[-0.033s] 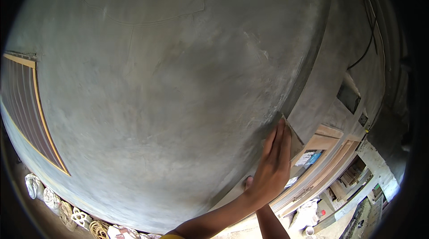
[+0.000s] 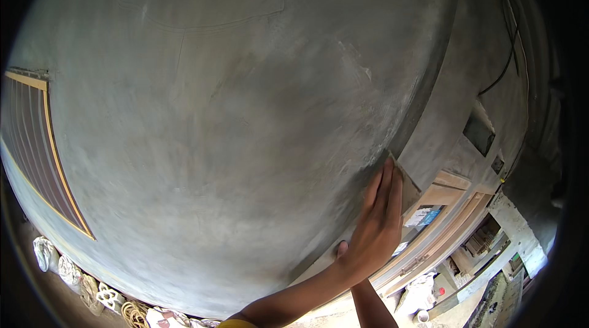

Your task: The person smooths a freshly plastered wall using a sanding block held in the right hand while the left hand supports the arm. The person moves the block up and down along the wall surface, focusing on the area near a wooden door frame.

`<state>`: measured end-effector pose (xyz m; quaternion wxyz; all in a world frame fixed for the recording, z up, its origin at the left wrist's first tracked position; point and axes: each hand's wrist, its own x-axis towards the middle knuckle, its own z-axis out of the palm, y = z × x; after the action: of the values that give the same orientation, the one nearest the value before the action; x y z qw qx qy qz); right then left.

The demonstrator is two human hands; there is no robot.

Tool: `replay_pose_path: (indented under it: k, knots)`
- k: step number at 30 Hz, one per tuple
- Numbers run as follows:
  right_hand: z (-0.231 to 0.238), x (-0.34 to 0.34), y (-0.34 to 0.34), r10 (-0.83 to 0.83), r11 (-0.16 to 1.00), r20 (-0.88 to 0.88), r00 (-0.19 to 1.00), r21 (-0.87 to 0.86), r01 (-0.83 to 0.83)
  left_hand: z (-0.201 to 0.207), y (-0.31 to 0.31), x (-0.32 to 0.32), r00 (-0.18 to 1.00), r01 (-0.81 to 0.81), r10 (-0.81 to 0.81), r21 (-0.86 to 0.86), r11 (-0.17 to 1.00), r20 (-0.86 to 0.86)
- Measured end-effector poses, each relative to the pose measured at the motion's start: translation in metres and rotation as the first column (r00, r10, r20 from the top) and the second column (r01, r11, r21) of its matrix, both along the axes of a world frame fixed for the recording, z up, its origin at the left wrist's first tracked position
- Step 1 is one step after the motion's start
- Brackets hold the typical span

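A slatted panel (image 2: 46, 150) stood at the far left edge of the grey wall (image 2: 215, 113), with pale sacks (image 2: 46, 254) and a coil of rope (image 2: 133, 314) along the wall's bottom edge. Past a yellow sleeve (image 2: 238, 324), one fingertip of the right hand (image 2: 342, 248) showed beside the left wrist; the rest was hidden, so whether it gripped anything could not be told. The left hand (image 2: 374, 236) lay open on the board (image 2: 410, 187), fingers straight and close together, pointing up, the thumb out of sight.

The board sat against the lower part of the wall's right edge, its long axis running along that edge from lower left to upper right, its upper end pointing up and right. That end and the left hand showed slightly higher and further right than in the earlier frame; marks on the wall had shifted right too, so how far the board itself moved was unclear. Further right were a wooden frame (image 2: 446, 195) and a dark square hole (image 2: 478, 133).
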<state>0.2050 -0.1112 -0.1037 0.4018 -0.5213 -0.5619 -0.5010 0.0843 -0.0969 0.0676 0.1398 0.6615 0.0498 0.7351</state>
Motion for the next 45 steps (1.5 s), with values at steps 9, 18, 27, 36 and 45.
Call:
replay_pose_path:
  k: [9, 18, 27, 36, 45]
  knots:
    - [0.000, 0.002, -0.005, -0.037, 0.999, 0.017, 0.999, -0.007, 0.037, -0.011, 0.004, 0.009, 0.997, -0.050, 0.048, 0.034, 0.998, 0.052]
    - [-0.001, -0.002, 0.002, -0.058, 0.998, 0.011, 0.998, -0.003, 0.058, -0.035, 0.000, -0.006, 1.000, -0.023, 0.023, -0.033, 0.999, -0.007]
    - [0.026, 0.004, 0.028, -0.131, 0.989, -0.002, 0.991, 0.071, 0.131, -0.070, 0.004, -0.003, 0.999, 0.045, -0.044, -0.067, 0.997, 0.013]
    - [0.031, 0.001, 0.034, -0.141, 0.986, -0.048, 0.989, 0.078, 0.144, -0.087, 0.006, -0.009, 0.997, 0.072, -0.071, -0.029, 0.997, 0.038]
    - [0.030, 0.010, 0.041, -0.141, 0.984, -0.051, 0.989, 0.103, 0.146, -0.054, 0.008, -0.006, 0.995, 0.095, -0.094, -0.045, 0.994, 0.013]
